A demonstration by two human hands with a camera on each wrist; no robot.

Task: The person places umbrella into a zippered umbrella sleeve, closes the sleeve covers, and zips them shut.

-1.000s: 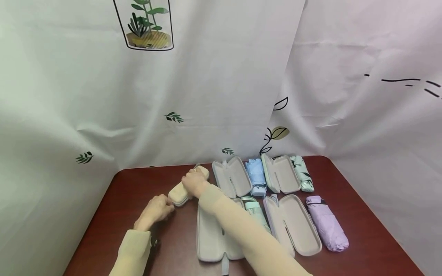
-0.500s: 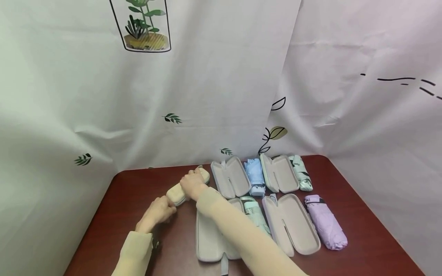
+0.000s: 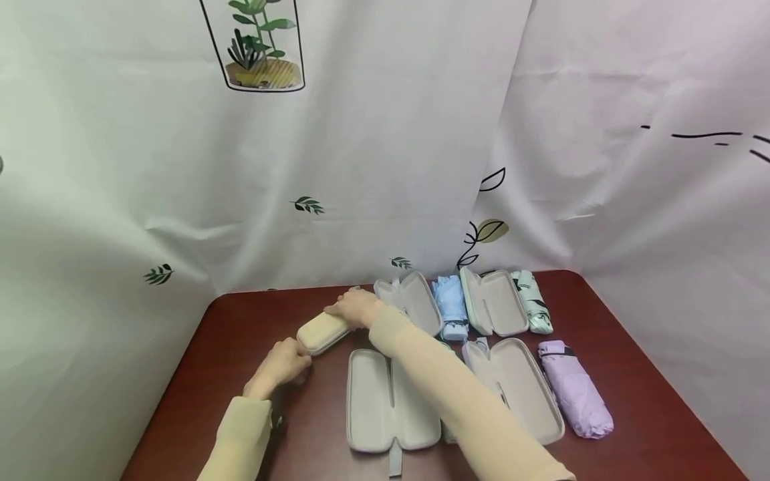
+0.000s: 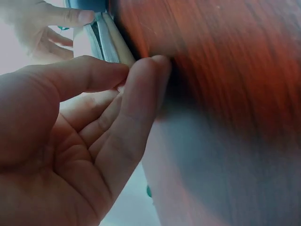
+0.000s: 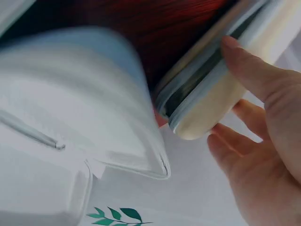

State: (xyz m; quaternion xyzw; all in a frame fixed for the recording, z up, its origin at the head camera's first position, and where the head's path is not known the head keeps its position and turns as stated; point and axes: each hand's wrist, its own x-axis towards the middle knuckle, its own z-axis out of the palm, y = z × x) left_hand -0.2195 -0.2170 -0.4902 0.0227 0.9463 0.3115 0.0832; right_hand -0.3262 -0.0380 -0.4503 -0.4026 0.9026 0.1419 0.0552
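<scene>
A slim cream zippered case (image 3: 321, 333) lies slanted on the back left of the table. My right hand (image 3: 359, 307) grips its far end; in the right wrist view the thumb lies along one side of the case (image 5: 207, 101) and fingers are on the other. A dark gap shows along its zipper there. At the near end, my left hand (image 3: 281, 364) pinches with thumb and index finger. The left wrist view has those fingertips (image 4: 141, 77) right at the end of the zipper seam (image 4: 107, 40); what sits between them is hidden.
An open grey-lined case (image 3: 368, 401) lies in front. Further open cases (image 3: 421, 300), (image 3: 496, 304), (image 3: 529, 387) lie right of it, with folded umbrellas in blue (image 3: 451, 307), pale green (image 3: 532, 304) and lilac (image 3: 576, 391). A white printed curtain (image 3: 361, 167) hangs behind the table.
My right hand has slid from the middle of the cream case to its far end, baring more of its top. The left hand stays at the near end. The right sleeve now covers the front green umbrella more.
</scene>
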